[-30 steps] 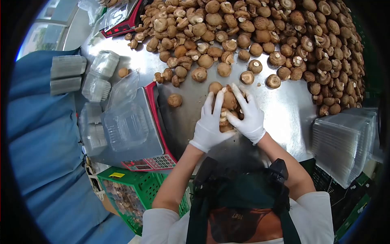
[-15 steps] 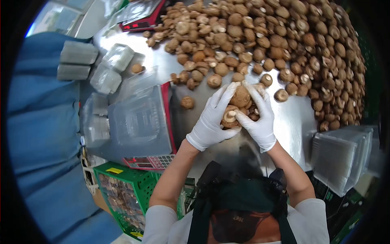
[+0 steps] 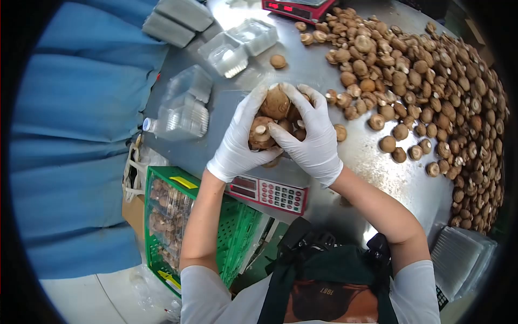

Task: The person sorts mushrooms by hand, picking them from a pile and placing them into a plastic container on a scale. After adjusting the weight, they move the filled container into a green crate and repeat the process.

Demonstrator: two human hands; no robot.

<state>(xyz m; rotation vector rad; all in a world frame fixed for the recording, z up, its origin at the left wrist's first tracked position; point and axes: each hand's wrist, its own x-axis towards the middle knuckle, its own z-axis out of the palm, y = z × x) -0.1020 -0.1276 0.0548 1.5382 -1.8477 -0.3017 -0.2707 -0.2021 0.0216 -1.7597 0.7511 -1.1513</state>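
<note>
The white-gloved left hand (image 3: pixel 237 143) and right hand (image 3: pixel 318 143) face each other above the table (image 3: pixel 377 173), in from its near edge. Palms turn inward, cupped; the fingers curve away from the body, and the right thumb (image 3: pixel 285 137) bends in between the hands. The bare left forearm (image 3: pixel 202 227) rises steeply; the right forearm (image 3: pixel 372 202) slants in from a bent elbow (image 3: pixel 410 237).

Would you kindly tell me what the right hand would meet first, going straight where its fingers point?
Past the held mushrooms, the right hand would probably meet the lone mushroom ahead, though depth is unclear; it might pass above.
</note>
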